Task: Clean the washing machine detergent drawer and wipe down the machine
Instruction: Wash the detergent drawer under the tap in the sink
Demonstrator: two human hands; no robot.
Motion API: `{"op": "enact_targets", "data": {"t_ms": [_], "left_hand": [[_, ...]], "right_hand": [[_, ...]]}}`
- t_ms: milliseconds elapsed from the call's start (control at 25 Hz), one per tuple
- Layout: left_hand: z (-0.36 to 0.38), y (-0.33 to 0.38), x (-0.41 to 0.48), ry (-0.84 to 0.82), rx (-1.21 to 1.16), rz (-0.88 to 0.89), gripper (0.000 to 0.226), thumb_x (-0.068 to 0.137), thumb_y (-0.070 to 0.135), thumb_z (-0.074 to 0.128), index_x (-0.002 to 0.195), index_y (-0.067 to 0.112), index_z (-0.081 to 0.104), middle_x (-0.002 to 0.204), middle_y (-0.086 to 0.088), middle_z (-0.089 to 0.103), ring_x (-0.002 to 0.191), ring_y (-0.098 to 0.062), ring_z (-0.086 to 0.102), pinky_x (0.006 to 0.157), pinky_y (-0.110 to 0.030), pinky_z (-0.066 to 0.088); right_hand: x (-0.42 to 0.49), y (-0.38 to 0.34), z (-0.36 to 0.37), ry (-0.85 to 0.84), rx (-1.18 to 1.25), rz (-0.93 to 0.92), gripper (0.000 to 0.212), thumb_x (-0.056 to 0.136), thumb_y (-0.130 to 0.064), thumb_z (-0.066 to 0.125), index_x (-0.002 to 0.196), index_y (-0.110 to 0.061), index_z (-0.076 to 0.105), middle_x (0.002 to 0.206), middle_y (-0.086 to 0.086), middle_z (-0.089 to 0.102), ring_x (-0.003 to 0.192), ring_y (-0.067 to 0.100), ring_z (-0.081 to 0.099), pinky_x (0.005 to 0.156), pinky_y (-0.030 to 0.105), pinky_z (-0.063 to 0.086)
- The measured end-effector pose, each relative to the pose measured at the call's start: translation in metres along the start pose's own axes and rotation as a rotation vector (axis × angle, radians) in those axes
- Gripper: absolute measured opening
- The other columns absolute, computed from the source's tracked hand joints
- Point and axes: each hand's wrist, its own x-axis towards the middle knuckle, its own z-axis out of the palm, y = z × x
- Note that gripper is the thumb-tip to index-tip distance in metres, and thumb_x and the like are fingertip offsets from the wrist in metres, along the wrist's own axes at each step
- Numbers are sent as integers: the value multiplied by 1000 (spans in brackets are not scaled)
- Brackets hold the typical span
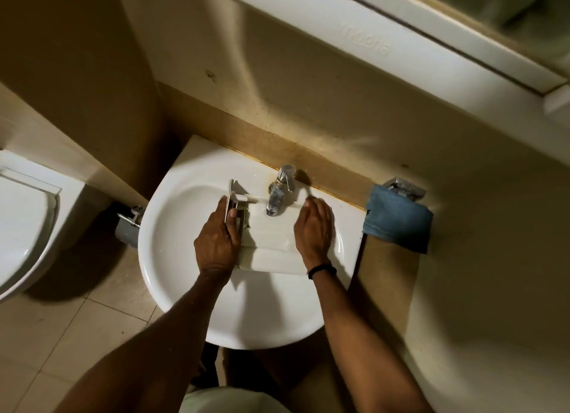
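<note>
The white detergent drawer (271,243) lies across the basin of a white sink (172,258), under the chrome tap (279,193). My left hand (217,240) grips the drawer's left end, where its front panel stands up. My right hand (314,227) holds the drawer's right end, fingers curled over its edge. No water can be seen running from the tap.
A blue cloth (398,218) hangs on a chrome holder on the wall right of the sink. A toilet (21,224) stands at the left. A white shelf (431,49) and a mirror run above. A valve (131,218) sits left of the sink. The floor is tiled.
</note>
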Motion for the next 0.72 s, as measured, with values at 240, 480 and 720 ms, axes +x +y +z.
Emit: {"op": "enact_targets", "data": {"t_ms": [240, 480, 720], "left_hand": [[2, 0, -2, 1, -18, 0, 72, 102, 64, 11, 153, 30, 49, 139, -2, 67, 121, -29, 64, 89, -41, 52], [2, -1, -3, 18, -11, 14, 80, 101, 69, 3, 152, 29, 50, 135, -2, 68, 118, -29, 65, 88, -42, 53], [1, 4, -7, 36, -31, 1, 81, 101, 70, 6, 151, 27, 52, 138, -1, 68, 119, -29, 65, 89, -41, 53]], "right_hand": [[-6, -6, 3, 26, -5, -42, 45, 104, -28, 32, 124, -9, 68, 133, 7, 65, 136, 25, 49, 122, 48, 23], [-12, -13, 5, -48, 40, -65, 49, 106, -31, 28, 131, -8, 63, 140, 8, 60, 141, 26, 43, 122, 43, 23], [-35, -14, -7, -76, 34, -202, 46, 105, -25, 33, 141, -4, 54, 148, 10, 52, 146, 24, 36, 123, 41, 24]]}}
